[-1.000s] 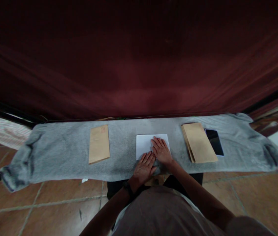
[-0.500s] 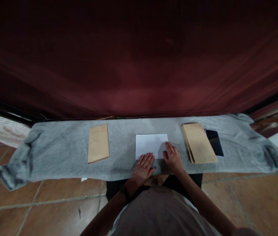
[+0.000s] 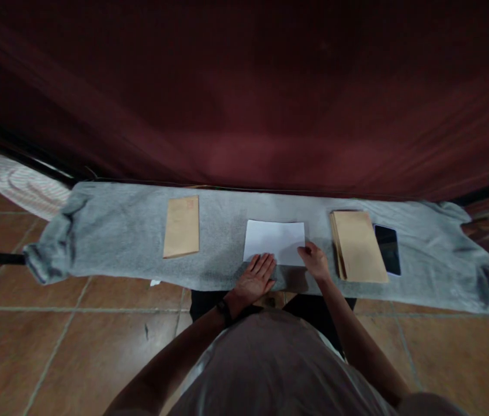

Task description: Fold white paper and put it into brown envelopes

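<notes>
A white sheet of paper (image 3: 274, 238), apparently folded, lies on the grey cloth in front of me. My left hand (image 3: 255, 278) rests flat on its lower left edge, fingers stretched out. At the lower right edge of the paper, my right hand (image 3: 315, 261) has its fingers curled in and its thumb against them, gripping the edge. The fingertips partly cover that edge.
Grey cloth (image 3: 131, 231) covers the long narrow surface. A brown envelope (image 3: 182, 226) lies to the left. On the right sits a stack of brown envelopes (image 3: 362, 245) beside a dark phone (image 3: 388, 249). A dark red curtain (image 3: 244, 115) hangs behind.
My right hand has gone from lying flat on the paper's right part to pinching its lower right edge. The left hand stays flat on the paper. The view has tilted somewhat.
</notes>
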The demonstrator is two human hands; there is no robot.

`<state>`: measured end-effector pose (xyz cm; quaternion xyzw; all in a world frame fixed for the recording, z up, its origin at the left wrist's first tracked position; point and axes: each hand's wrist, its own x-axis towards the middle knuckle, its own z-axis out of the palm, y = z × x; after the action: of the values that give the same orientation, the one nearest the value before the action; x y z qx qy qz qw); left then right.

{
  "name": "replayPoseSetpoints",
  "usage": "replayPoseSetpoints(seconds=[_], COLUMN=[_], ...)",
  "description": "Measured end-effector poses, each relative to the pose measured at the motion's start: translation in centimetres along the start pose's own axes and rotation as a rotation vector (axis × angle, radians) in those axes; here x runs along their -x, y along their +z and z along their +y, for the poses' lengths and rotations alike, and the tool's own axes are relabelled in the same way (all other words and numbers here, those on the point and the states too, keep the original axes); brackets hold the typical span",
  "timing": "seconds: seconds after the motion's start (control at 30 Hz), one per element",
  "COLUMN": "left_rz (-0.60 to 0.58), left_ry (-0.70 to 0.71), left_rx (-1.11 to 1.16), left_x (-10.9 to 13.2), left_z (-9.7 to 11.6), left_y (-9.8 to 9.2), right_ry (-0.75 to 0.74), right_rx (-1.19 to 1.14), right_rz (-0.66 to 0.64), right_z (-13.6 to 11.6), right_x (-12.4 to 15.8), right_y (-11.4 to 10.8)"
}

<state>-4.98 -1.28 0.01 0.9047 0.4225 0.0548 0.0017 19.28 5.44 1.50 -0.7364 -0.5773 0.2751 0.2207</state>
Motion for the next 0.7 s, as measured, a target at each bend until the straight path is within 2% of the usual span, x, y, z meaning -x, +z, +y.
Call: replayPoseSetpoints(seconds=[0.13, 0.27, 0.43, 0.57, 0.7], left_rz=[-0.031, -0.057, -0.081, -0.093, -0.041], left_ry=[0.002, 0.0, -0.02, -0.058, -0.19], left_rx=[0.035, 0.062, 0.095, 0.127, 0.19], left_x=[-0.2, -0.5, -0.7, -0.8, -1.7], left_z=[0.0, 0.1, 0.4, 0.8, 1.5], left_y=[-0.4, -1.1, -1.7, -2.0, -3.0], right_ry=[-0.006, 0.084, 0.246, 0.308, 0.236], right_rx=[-0.265, -0.567, -0.913, -1.013, -1.006], right_rz=[0.021, 0.003, -0.15, -0.182, -0.142], right_z=[0.3, 0.3, 0.0, -0.8, -2.9], right_x=[0.2, 0.8, 2.2, 3.0, 3.5], right_y=[0.0, 0.5, 0.6, 0.1, -1.8])
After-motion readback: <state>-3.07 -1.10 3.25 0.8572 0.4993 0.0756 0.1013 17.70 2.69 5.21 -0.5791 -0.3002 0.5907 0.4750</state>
